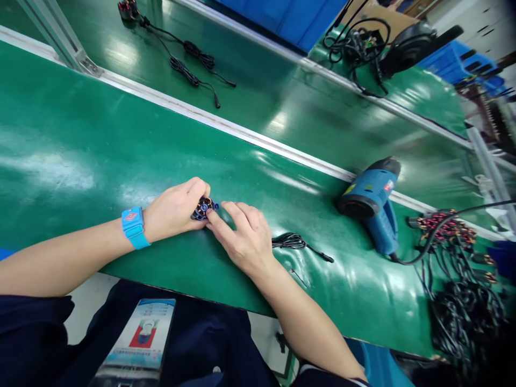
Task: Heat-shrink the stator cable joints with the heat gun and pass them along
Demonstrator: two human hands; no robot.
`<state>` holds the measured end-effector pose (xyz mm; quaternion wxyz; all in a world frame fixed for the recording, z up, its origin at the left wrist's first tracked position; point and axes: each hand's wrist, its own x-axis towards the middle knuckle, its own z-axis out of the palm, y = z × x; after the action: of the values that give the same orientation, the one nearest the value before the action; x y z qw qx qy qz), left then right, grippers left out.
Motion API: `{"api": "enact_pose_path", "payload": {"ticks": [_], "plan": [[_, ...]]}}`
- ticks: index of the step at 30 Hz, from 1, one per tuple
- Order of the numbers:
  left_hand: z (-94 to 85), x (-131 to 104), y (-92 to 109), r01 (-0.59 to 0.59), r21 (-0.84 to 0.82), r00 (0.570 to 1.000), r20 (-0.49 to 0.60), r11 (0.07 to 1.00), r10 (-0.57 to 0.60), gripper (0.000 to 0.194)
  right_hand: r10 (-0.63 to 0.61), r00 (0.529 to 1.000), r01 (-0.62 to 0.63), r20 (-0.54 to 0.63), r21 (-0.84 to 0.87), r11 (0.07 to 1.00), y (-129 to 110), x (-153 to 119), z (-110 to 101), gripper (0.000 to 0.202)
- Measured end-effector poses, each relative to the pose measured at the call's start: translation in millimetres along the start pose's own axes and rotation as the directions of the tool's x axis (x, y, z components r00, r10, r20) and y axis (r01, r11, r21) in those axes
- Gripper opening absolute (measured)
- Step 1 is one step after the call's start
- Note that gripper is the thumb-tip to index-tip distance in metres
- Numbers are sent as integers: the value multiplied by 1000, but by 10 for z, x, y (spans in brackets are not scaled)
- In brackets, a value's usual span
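A small round motor stator (204,207) with dark and copper-coloured windings and blue plastic parts is held just above the green table. My left hand (179,209), with a blue band at its wrist, is closed around its left side. From the right, my right hand (245,234) reaches in, thumb and forefinger closed at the stator's right edge by a small blue tab. A coiled black cable (292,241) emerges from behind my right hand and lies on the table; whether it joins the stator is hidden.
A blue heat gun (373,201) rests at the right, its cord running rightward. Beyond it lies a heap of black cables (463,306) with wound parts. Behind the metal rail (226,121) are more cables (193,56). A blue bin (282,19) stands on the upper shelf.
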<state>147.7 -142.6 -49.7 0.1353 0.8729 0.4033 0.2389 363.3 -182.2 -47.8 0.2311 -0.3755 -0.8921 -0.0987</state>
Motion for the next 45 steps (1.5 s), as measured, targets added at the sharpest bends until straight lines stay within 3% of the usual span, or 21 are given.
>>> {"api": "enact_pose_path", "payload": {"ticks": [4,10,16,19,25,28,34,39,42,45], "plan": [[-28,-5,-5,-40,33,999,-20,999,40,42,49,995,-57,83,89,994,-35,78,2,21],[-122,-38,48,-258,225,951,-115,940,288,23,79,995,-87,57,157,984,-26,69,43,23],[-167,-25,133,-241,316,958,-73,918,277,25,107,993,-113,43,192,975,-29,61,73,23],[-165,-11,189,-253,370,959,-24,894,281,22,154,988,-156,27,289,945,-31,64,74,20],[-72,-103,379,-321,577,931,47,751,362,26,273,962,-235,4,521,820,-30,-1,118,26],[-30,-163,445,-312,606,941,90,732,327,27,282,959,-232,-7,546,805,-30,-30,156,26],[-36,-162,469,-297,577,953,133,761,272,34,293,956,-241,-13,536,809,-51,-12,154,24],[-87,-58,299,-334,479,939,95,812,331,30,317,949,-268,-5,520,811,-60,-5,121,29],[-249,-3,100,-274,289,954,-41,917,298,24,305,951,-283,43,513,810,62,-14,18,40],[-516,16,-99,-74,58,971,-224,996,85,30,300,953,-291,43,403,867,310,-44,-222,32]]}}
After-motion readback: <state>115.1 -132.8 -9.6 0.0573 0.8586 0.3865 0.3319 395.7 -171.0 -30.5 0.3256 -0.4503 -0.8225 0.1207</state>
